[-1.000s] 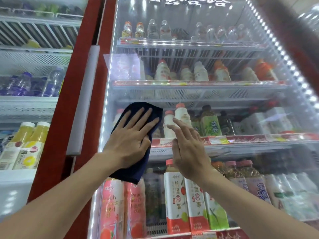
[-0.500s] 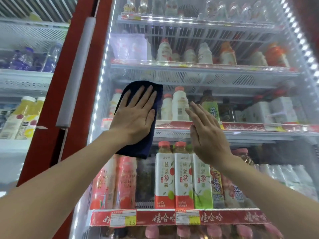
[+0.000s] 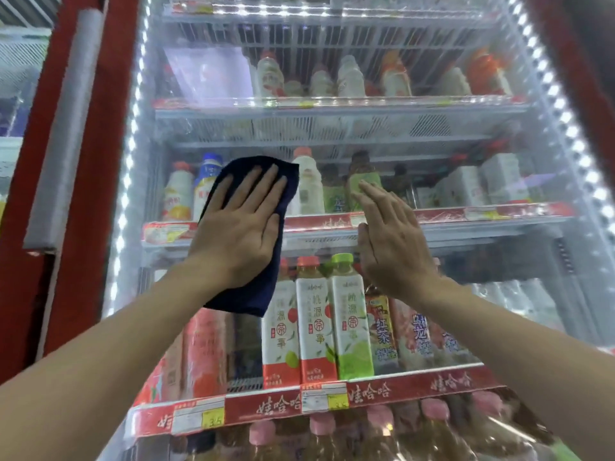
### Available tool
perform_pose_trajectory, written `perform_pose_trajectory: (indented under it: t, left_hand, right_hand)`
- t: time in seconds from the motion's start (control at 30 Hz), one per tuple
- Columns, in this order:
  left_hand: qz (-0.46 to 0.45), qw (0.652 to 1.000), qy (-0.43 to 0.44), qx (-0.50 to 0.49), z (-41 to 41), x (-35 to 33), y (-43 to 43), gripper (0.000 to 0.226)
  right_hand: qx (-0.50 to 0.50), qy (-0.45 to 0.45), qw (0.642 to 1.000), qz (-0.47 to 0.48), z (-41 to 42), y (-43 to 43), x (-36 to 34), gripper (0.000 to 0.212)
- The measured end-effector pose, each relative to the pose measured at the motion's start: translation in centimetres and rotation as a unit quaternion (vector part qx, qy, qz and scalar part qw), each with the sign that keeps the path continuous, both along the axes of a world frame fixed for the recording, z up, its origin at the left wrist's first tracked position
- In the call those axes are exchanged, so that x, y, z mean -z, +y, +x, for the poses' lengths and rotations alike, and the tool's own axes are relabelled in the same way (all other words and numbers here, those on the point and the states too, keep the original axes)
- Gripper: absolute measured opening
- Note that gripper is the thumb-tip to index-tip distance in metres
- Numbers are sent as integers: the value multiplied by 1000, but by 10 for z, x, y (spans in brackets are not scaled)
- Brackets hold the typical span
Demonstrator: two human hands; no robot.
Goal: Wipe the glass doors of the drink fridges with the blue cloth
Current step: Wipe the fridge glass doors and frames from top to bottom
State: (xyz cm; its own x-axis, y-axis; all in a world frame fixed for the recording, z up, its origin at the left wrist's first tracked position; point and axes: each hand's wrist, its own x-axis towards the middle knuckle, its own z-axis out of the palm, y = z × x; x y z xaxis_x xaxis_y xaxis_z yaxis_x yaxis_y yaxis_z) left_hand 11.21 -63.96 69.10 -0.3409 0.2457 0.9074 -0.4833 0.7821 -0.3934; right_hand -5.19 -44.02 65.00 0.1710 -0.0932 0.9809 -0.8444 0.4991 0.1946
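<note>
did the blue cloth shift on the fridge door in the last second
Yes, rightwards: the blue cloth has uncovered the blue-capped bottle standing on the shelf behind the glass.

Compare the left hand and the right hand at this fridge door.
The left hand presses the blue cloth flat on the glass door; the right hand has no cloth under it. The left hand's fingers lean up and right, the right hand's up and left. Both are open, fingers straight, at about the same height before the door.
</note>
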Motion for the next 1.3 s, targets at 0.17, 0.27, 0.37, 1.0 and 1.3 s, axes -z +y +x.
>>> perform_pose_trajectory:
  t: [0.17, 0.27, 0.37, 1.0, 1.3]
  left_hand:
    - [29, 998, 44, 25, -22, 39, 19, 64]
    - [-51, 998, -19, 28, -33, 86, 34, 61]
    - [-118, 989, -86, 34, -27, 76, 30, 59]
    - [-131, 984, -114, 44, -83, 80, 95, 60]
    - [26, 999, 21, -1, -115, 0, 131, 70]
  right_hand:
    - [-3, 19, 1000, -10, -4, -1, 0, 51]
    - [-76, -6, 997, -15, -3, 1, -2, 49]
    - [-112, -8, 992, -59, -11, 18, -6, 44]
    - [-74, 31, 996, -29, -65, 92, 9, 43]
    - [1, 41, 999, -7, -106, 123, 13, 49]
